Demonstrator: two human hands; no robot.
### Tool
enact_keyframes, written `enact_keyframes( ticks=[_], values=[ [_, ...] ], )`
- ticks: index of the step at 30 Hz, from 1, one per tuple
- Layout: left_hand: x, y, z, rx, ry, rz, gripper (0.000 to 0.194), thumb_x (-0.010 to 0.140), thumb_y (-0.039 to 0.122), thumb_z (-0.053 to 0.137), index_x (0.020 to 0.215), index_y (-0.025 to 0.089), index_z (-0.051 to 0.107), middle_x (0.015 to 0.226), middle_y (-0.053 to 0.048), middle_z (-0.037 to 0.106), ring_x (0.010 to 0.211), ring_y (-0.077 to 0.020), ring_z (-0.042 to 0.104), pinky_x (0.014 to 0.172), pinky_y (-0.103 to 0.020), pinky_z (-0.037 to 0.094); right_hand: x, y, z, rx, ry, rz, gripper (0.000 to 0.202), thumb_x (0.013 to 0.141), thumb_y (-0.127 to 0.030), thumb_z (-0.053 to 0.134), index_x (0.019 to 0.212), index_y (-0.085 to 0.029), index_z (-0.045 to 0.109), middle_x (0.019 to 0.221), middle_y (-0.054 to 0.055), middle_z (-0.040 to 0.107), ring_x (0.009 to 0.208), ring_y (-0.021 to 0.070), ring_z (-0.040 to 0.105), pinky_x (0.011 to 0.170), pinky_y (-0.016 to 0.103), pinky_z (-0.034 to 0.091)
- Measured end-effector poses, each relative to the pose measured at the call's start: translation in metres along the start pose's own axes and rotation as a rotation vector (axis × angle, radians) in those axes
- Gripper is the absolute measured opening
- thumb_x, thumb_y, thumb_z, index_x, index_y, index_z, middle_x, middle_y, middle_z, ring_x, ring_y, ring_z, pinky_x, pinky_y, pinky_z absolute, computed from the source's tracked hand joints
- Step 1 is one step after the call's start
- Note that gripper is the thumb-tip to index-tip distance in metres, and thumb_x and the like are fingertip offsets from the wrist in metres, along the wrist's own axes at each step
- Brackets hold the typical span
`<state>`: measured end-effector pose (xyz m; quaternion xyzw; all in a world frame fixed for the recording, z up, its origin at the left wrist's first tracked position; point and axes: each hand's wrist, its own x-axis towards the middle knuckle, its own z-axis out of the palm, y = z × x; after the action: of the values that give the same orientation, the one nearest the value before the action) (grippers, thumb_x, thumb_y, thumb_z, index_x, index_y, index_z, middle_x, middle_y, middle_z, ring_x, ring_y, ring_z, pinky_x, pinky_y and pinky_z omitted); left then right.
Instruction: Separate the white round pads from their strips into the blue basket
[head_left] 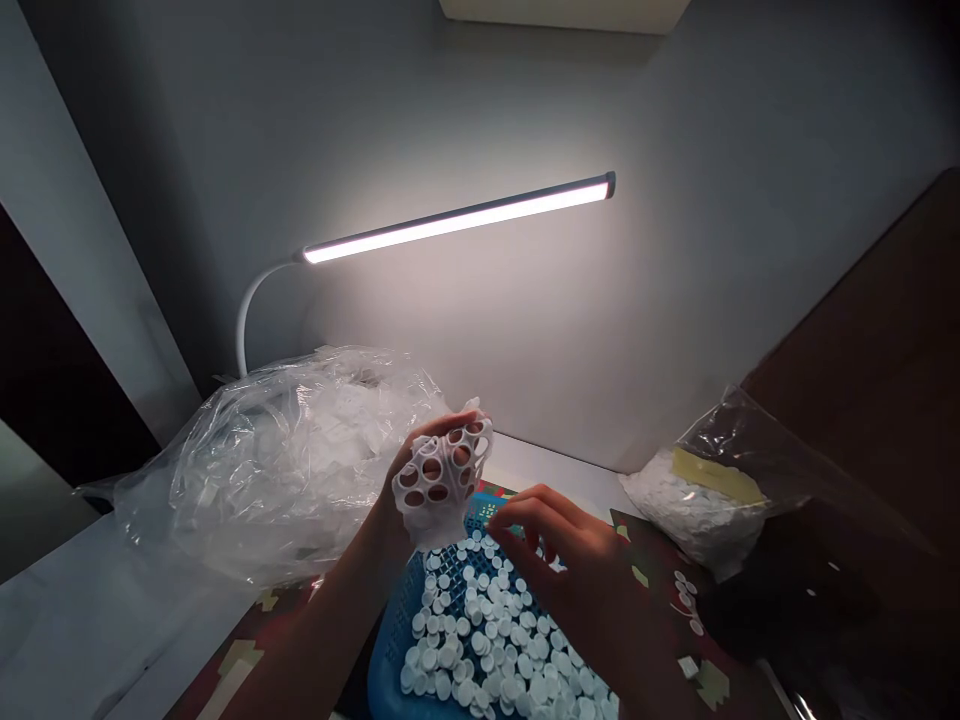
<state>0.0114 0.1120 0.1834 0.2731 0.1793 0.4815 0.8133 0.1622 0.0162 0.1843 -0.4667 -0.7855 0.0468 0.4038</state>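
My left hand (420,445) is closed on a white sheet with round holes (442,480), raised above the back of a blue plastic basket (394,640). The sheet is bent over my fingers, and skin shows through its holes. Many small white round discs (491,630) lie loose in the basket. My right hand (559,535) hangs over the basket's right side, just right of the sheet and apart from it. Its fingers are curled, with the thumb and index fingertips close together. Whether anything is between them is too small to make out.
A big clear plastic bag of white pieces (300,470) fills the table's left side. At the right stands another clear bag with white contents (694,510) and a yellow piece (716,475). Several discs (686,590) lie on the patterned mat. A lit lamp bar (457,220) hangs above.
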Motion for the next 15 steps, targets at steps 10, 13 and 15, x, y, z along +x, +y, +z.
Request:
enact_keyframes(
  ticks=[10,13,15],
  values=[
    [-0.009,-0.009,0.009,0.056,-0.151,-0.102,0.013,0.069,0.022,0.07,0.079,0.013,0.07,0.047,0.002,0.053,0.041,-0.0094,0.048,0.043,-0.02,0.041,0.005,-0.004,-0.002,-0.087,0.059,-0.094,0.014,0.087,-0.013,0.054,0.089,-0.022,0.064,0.084,0.0,0.067,0.062,0.007,0.056,0.055,0.017,0.042],
    [-0.003,0.0,0.01,0.026,-0.164,-0.154,0.008,0.073,0.022,0.069,0.075,0.014,0.067,0.046,0.004,0.049,0.038,-0.0073,0.044,0.041,-0.019,0.038,0.003,-0.001,-0.001,-0.064,0.032,-0.097,0.013,0.087,-0.013,0.053,0.084,-0.021,0.062,0.082,0.0,0.066,0.066,0.009,0.058,0.057,0.018,0.043],
    [0.002,0.006,0.006,0.024,-0.117,-0.123,0.004,0.074,0.018,0.067,0.071,0.015,0.065,0.049,0.003,0.052,0.038,-0.0078,0.047,0.04,-0.019,0.037,0.001,-0.002,-0.003,-0.05,-0.063,-0.086,0.013,0.087,-0.014,0.053,0.08,-0.021,0.062,0.08,0.0,0.065,0.067,0.0104,0.059,0.06,0.02,0.044]
  ],
)
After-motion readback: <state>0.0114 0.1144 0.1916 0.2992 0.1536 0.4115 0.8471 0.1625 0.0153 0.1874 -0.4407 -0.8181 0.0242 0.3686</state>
